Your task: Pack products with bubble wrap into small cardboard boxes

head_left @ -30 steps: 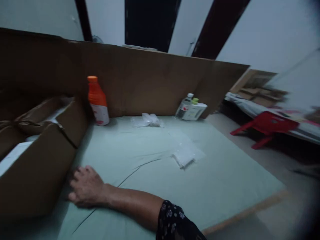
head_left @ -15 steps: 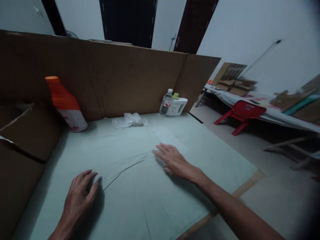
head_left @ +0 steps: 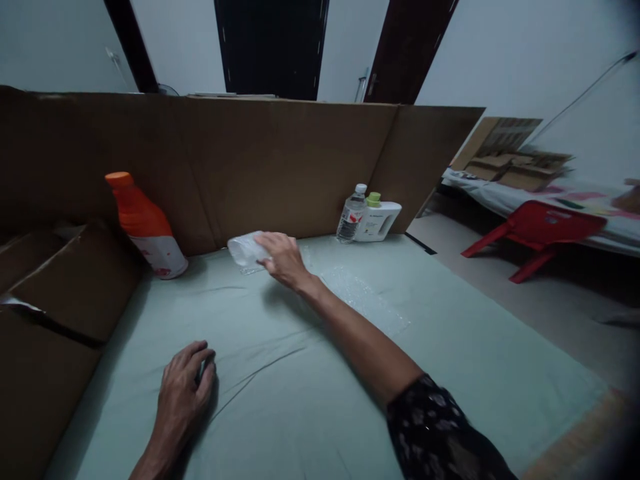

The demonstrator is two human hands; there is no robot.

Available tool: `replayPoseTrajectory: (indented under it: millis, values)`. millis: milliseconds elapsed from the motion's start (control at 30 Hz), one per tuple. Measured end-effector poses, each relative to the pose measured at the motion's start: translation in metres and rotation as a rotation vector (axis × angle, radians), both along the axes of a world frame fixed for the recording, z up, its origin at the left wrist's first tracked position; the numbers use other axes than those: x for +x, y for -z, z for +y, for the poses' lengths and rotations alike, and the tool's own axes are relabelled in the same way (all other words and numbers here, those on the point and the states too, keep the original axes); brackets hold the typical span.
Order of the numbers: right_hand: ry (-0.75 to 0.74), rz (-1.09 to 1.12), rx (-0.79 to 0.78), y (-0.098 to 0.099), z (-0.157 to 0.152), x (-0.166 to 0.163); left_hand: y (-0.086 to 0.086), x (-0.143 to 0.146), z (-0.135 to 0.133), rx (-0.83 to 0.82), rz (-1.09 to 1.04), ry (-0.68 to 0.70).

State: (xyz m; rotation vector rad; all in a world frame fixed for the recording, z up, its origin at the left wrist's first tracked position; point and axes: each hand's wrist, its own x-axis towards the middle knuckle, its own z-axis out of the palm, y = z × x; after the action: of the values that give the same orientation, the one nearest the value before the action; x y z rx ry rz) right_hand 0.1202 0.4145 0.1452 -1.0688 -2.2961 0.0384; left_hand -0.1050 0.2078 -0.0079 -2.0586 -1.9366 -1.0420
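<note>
At the far side of the table my right hand [head_left: 284,259] is closed on a crumpled piece of clear bubble wrap [head_left: 244,251]. The hand hides the wrap's right part; its left part sticks out past the fingers. My left hand [head_left: 184,383] rests on the pale green cloth [head_left: 280,400] at the near left, fingers loosely curled and thumb apart, holding nothing. A second, flat sheet of bubble wrap [head_left: 367,300] lies on the cloth, right of my right hand and partly behind the forearm.
An orange-and-white bottle [head_left: 150,230] leans at the back left beside a cardboard box [head_left: 75,287]. A clear water bottle [head_left: 352,215] and a white jug with a green cap [head_left: 379,220] stand at the back right. Cardboard panels [head_left: 295,167] wall the rear. A red chair [head_left: 550,230] is off right.
My right hand has moved away from the flat sheet, forward and left, and taken hold of the crumpled bubble wrap. My left hand stays on the cloth. The view has shifted slightly.
</note>
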Motion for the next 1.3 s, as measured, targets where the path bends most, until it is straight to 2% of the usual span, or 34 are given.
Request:
replayPoseTrajectory:
  millis: [67, 133, 167, 267, 367, 433, 500, 567, 633, 767, 833, 900, 967, 1033, 1100, 1300]
  values:
    - [-0.067, -0.025, -0.018, 0.000, 0.014, -0.018, 0.001, -0.002, 0.001, 0.025, -0.029, 0.011]
    - [-0.074, -0.073, -0.049, 0.009, 0.018, -0.005, 0.001, -0.002, 0.001, 0.027, -0.058, 0.013]
    - [-0.035, -0.105, -0.067, 0.016, 0.017, 0.013, 0.001, -0.001, 0.001, 0.021, -0.071, 0.012]
    - [0.291, -0.230, -0.176, 0.037, 0.006, 0.089, -0.001, 0.001, 0.001, -0.003, -0.106, 0.002]
    - [0.497, -0.255, -0.209, 0.057, -0.017, 0.161, -0.002, 0.003, 0.001, -0.021, -0.150, -0.019]
    - [0.565, -0.252, -0.198, 0.068, -0.033, 0.187, -0.002, 0.005, 0.001, -0.030, -0.174, -0.025]
    - [0.550, -0.242, -0.182, 0.074, -0.044, 0.191, -0.003, 0.007, 0.001, -0.034, -0.190, -0.028]
    - [0.471, -0.225, -0.167, 0.072, -0.045, 0.173, -0.004, 0.009, 0.001, -0.032, -0.200, -0.032]
    - [0.373, -0.191, -0.137, 0.060, -0.034, 0.136, -0.005, 0.011, 0.002, -0.027, -0.205, -0.035]
    - [0.144, -0.048, 0.051, 0.022, 0.018, 0.027, -0.006, 0.012, 0.002, -0.018, -0.192, -0.036]
    - [0.094, -0.060, 0.075, 0.010, 0.046, -0.027, -0.007, 0.012, 0.002, -0.015, -0.179, -0.037]
    - [0.070, -0.106, 0.039, 0.012, 0.066, -0.070, -0.007, 0.013, 0.003, -0.013, -0.171, -0.040]
    - [0.034, -0.153, -0.015, 0.026, 0.073, -0.097, -0.006, 0.014, 0.004, -0.015, -0.174, -0.045]
    - [-0.017, -0.199, -0.070, 0.046, 0.068, -0.106, -0.006, 0.015, 0.005, -0.019, -0.187, -0.044]
    - [-0.045, -0.240, -0.116, 0.063, 0.052, -0.100, -0.006, 0.015, 0.004, -0.024, -0.209, -0.041]
    - [-0.087, -0.254, -0.144, 0.092, -0.048, -0.046, -0.010, 0.014, 0.003, -0.043, -0.278, -0.017]
